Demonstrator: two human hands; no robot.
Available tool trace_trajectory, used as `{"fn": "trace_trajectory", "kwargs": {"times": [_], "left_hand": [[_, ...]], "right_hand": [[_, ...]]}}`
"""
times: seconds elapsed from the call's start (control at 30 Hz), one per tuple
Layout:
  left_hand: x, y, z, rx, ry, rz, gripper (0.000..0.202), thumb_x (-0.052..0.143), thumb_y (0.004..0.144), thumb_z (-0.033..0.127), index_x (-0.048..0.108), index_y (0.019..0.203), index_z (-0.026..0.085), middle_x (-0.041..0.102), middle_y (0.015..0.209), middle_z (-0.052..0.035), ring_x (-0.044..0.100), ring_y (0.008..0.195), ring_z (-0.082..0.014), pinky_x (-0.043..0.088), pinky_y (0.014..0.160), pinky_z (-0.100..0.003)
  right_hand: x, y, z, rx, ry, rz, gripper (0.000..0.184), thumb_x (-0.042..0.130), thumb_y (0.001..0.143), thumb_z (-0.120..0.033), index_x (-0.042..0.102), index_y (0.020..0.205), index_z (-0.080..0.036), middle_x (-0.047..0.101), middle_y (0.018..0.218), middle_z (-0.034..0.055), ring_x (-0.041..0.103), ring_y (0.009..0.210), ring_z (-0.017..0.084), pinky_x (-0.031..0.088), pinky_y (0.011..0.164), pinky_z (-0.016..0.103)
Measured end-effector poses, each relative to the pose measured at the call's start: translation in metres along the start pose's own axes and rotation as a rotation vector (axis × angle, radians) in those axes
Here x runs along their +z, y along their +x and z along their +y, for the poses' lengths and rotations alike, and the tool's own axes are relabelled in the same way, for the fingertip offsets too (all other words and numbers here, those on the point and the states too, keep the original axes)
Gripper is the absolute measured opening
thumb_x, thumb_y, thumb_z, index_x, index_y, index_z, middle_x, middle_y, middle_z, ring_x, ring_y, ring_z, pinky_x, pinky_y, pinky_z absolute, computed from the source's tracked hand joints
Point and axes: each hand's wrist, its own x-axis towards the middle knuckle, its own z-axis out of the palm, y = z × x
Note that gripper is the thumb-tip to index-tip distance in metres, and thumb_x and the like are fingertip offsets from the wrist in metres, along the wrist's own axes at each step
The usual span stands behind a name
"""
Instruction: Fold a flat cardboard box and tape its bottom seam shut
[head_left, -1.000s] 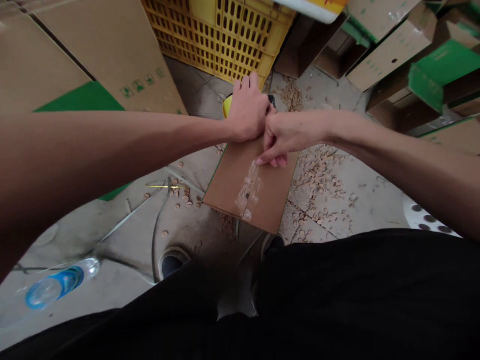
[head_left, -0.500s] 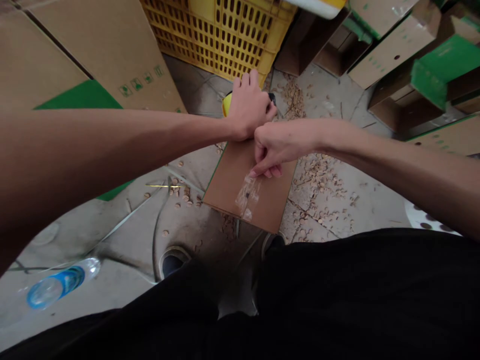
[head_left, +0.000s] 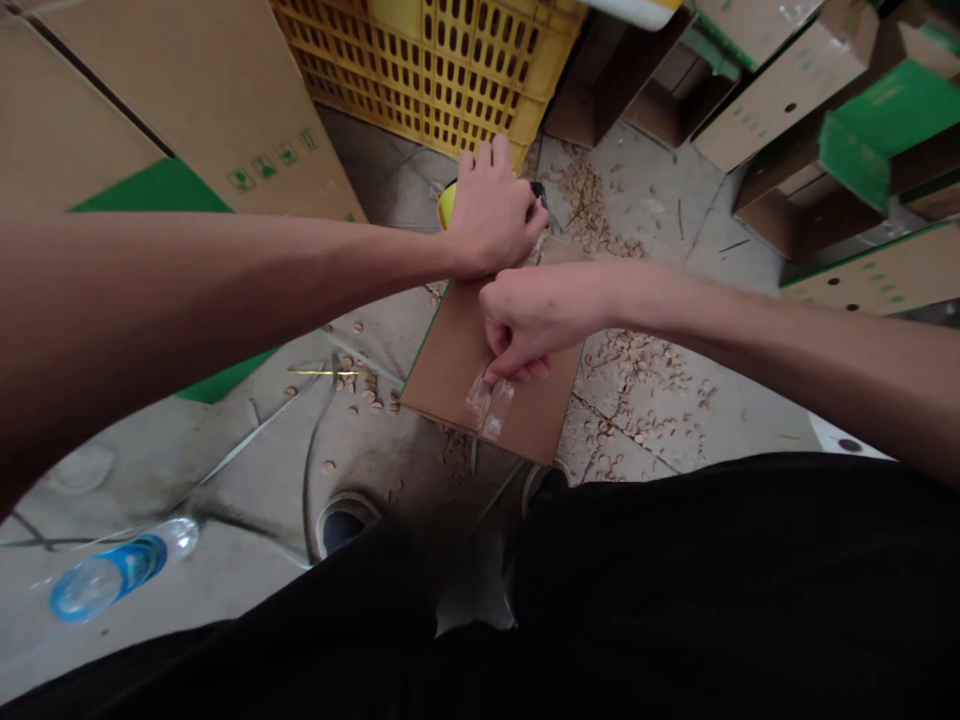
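Note:
A brown cardboard box with green edges lies between my feet. Clear tape is stuck across its near part, around a small dark spot. My right hand is closed, its thumb tip pressed on the far end of this tape; no object shows in its fingers. Just beyond, my left hand is wrapped over a yellow and black thing that looks like a tape dispenser, mostly hidden beneath the palm. Its wrist rests close to the box's far part and nearly touches my right hand.
A yellow slotted crate stands ahead. Large cardboard boxes are at the left, and open green-edged cartons at the right. A plastic bottle, straps and scattered cardboard bits lie on the floor.
My right hand has slid a little toward me and to the left along the box, over the tape. My left hand has stayed nearly in place.

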Motion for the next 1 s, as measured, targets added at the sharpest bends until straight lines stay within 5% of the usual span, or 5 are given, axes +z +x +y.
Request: {"fn": "trace_trajectory", "kwargs": {"times": [0.2,0.73,1.0], "left_hand": [[0.000,0.003,-0.002,0.000,-0.021,-0.025,0.059,0.032,0.094,0.058,0.083,0.116,0.039,0.059,0.139,-0.0129,0.042,0.131,-0.0425,0.028,0.108,-0.056],[0.008,0.010,-0.002,-0.004,0.066,-0.009,0.044,0.051,0.103,0.037,0.082,0.119,0.011,0.056,0.139,-0.0229,0.044,0.129,-0.0382,0.030,0.105,-0.052],[0.002,0.004,-0.002,0.004,0.076,-0.031,0.046,0.042,0.105,0.041,0.080,0.118,0.020,0.053,0.140,-0.0203,0.040,0.126,-0.0375,0.028,0.105,-0.051]], "right_hand": [[-0.008,-0.002,0.008,0.062,0.000,-0.011,0.041,0.066,0.099,-0.047,0.079,0.080,-0.013,0.074,0.075,0.0014,0.066,0.072,0.014,0.048,0.077,0.033],[-0.021,-0.005,0.017,0.178,-0.043,0.048,0.040,0.067,0.098,-0.042,0.081,0.090,-0.005,0.073,0.069,0.0009,0.070,0.083,0.015,0.047,0.084,0.032],[-0.031,-0.015,0.030,0.206,-0.144,0.135,0.052,0.056,0.097,-0.044,0.081,0.090,0.002,0.073,0.069,0.0042,0.068,0.079,0.012,0.045,0.079,0.029]]}}
